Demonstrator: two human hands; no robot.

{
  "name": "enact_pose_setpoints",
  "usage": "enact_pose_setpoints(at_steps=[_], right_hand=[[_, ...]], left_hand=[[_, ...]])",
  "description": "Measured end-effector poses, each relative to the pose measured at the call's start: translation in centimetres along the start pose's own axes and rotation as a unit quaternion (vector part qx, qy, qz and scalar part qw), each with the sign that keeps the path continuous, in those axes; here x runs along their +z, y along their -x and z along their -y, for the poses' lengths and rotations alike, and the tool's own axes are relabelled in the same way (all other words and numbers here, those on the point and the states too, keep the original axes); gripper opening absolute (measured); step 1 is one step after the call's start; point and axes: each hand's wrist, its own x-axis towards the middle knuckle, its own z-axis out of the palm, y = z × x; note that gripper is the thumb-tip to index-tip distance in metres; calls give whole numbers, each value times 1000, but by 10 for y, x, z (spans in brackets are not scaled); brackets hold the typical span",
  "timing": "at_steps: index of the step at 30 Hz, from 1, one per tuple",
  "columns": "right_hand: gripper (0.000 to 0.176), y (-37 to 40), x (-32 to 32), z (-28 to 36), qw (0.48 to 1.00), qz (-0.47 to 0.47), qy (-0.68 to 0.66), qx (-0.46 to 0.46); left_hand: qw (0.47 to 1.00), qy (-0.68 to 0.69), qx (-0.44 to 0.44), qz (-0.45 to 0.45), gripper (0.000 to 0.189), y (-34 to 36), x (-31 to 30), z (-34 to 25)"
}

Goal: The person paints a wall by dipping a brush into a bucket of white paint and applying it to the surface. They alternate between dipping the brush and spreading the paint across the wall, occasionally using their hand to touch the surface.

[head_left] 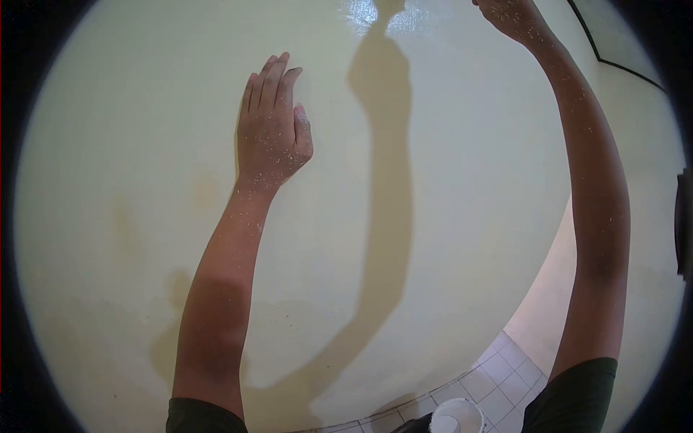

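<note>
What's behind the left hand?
Pale wall, visible all around the left hand, with a thin darker strip along the hand's outer edge. The patch directly behind is covered, so its condition, and whether the palm touches it, can't be seen.

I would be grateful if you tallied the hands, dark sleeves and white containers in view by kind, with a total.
Hands: 2 (left hand, right hand, partly cut off)
Dark sleeves: 2 (left sleeve, right sleeve)
White container: 1
Total: 5
</note>
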Motion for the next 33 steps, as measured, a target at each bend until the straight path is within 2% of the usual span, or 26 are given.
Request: enact_pose_setpoints(at_steps=[1, 4, 8, 10, 12, 14, 16, 17, 20, 22, 24, 27, 31, 33], right_hand=[[25, -2, 5, -3, 999, -33, 0, 10], [23, 5, 7, -19, 994, 104, -28, 18], [27, 52, 8, -16, 984, 171, -26, 29], [24, 73, -2, 0, 969, 225, -76, 69], [25, 97, -2, 1, 956, 273, -93, 55], [26, 122, -6, 17, 937, 316, -92, 119], [27, 139, -6, 29, 928, 356, -81, 69], [25, 139, -12, 37, 900, 412, -77, 118], [23, 129, -20, 32, 871, 465, -77, 135], [22, 130, -19, 5, 942, 323, -92, 13], [22, 101, -24, -2, 938, 332, -62, 72], [23, 75, -15, -14, 955, 269, -22, 121], [28, 54, -11, -22, 989, 144, 17, 36], [24, 46, -18, -3, 988, 122, 44, 78]], left_hand=[[1000, 2, -1, 1, 50, -1, 0, -1], [999, -41, 20, -1, 48, -2, 0, 0], [999, -33, 30, 18, 48, -3, -1, -2], [998, -30, 40, 26, 48, -4, -3, 1], [998, -24, 43, 34, 50, -5, -3, 2], [998, -23, 44, 35, 50, -6, -4, 2], [998, -25, 39, 32, 50, -3, -3, 2], [998, -30, 40, 31, 49, -2, -2, 2], [998, -41, 44, 27, 48, -4, -3, 2], [998, -42, 44, 31, 47, -5, -5, 1], [998, -37, 43, 27, 47, -6, -5, 2], [998, -26, 42, 24, 47, -7, -7, 1], [999, -12, 44, 27, 48, -8, -10, 1], [999, -9, 43, 30, 47, -9, -10, 2]])
